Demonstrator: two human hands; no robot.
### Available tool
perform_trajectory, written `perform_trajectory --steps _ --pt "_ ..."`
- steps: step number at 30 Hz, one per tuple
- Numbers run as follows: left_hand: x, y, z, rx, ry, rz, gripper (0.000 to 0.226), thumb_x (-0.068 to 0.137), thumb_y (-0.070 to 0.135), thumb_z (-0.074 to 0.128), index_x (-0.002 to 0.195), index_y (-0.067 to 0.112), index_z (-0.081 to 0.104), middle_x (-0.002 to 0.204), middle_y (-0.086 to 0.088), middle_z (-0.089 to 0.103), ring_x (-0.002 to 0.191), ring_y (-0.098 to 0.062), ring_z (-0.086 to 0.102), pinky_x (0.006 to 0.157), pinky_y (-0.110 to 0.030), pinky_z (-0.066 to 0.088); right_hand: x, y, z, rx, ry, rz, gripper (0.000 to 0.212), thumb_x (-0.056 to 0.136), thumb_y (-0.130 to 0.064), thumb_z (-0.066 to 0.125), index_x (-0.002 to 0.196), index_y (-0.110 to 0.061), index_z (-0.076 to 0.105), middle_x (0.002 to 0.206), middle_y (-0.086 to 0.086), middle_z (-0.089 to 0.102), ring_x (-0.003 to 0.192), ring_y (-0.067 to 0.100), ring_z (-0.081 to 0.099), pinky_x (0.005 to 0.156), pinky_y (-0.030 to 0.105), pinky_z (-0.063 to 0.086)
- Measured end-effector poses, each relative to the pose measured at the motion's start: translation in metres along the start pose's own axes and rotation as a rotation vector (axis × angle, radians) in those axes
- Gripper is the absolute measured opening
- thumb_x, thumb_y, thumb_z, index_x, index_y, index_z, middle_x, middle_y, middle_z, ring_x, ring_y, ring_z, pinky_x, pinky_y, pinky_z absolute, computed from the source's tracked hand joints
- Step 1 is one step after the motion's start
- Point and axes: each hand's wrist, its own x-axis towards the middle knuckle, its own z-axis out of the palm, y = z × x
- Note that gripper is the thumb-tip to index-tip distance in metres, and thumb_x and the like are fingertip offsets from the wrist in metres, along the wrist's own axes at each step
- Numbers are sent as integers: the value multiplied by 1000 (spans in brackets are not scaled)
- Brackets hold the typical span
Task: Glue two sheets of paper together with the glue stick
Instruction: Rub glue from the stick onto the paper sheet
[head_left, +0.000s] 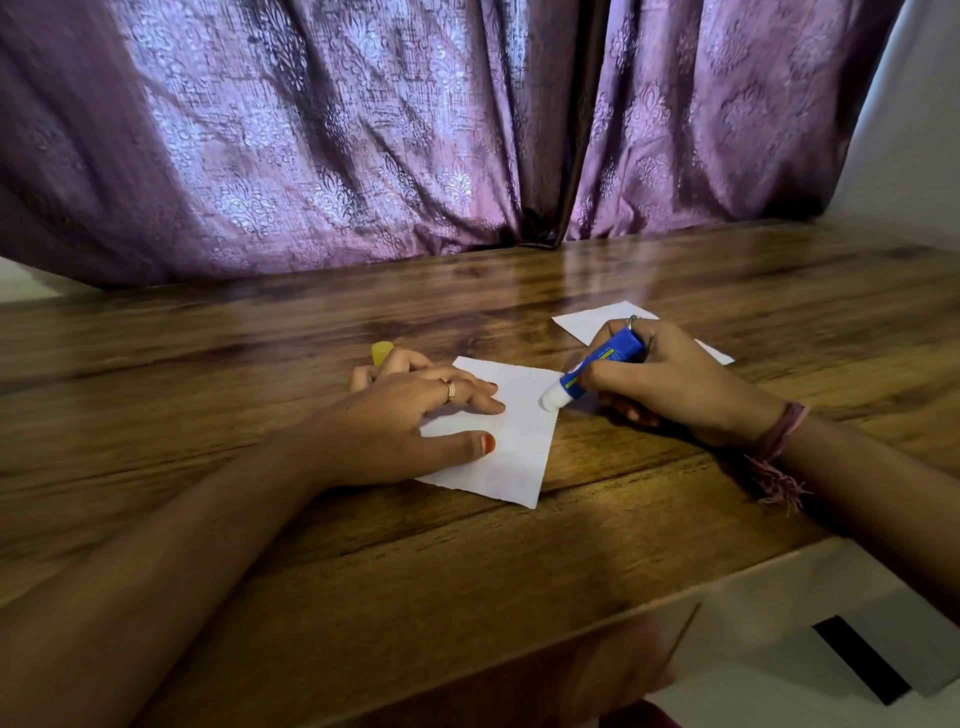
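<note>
Head view shows the left hand (410, 415) lying flat on a white sheet (511, 441), fingers straight, pressing it to the table (260, 493). A yellow cap (382, 353) peeks out behind its fingers. The right hand (675, 379) is curled tight round the blue glue stick (592, 371), tilted down, its white tip touching the sheet's right corner. A second sheet (587, 322) lies under that hand.
</note>
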Motion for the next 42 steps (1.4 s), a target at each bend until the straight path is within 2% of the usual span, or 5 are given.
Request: perform_trajectory --steps 4,7,12,18,42 --pt "0 0 0 -7 0 -1 44 76 75 40 116 60 48 131 43 36 118 6 17 75 -24 9 -1 -2 2 0 3 6 15 70 -18 65 78 -6 61 50 7 52 39 16 43 38 22 33" --pt "0 -1 0 -18 -4 -3 45 76 72 40 118 59 48 132 42 36 119 5 16 79 -26 9 -1 -4 2 -19 -3 4 27 69 -20 64 83 2 60 46 1 51 38 14 42 36 21 32" --pt "1 -1 0 14 2 4 42 77 74 40 117 61 47 132 43 36 117 6 17 71 -22 9 -2 -6 1 -22 4 6 33 68 -20 64 88 6 60 48 4 52 39 15 42 36 20 32" --pt "1 -1 -1 7 0 6 46 74 73 38 117 61 48 131 43 36 116 6 17 70 -23 9 -4 -8 3 -13 -21 -12 21 68 -18 63 77 0 58 45 5 50 36 16 40 37 20 30" --pt "1 1 1 -14 8 4 39 73 74 41 110 64 48 127 46 36 116 8 18 74 -22 9 -10 -10 4 -44 -70 -42 4 80 -1 64 77 -4 64 51 9 54 37 14 43 35 18 32"
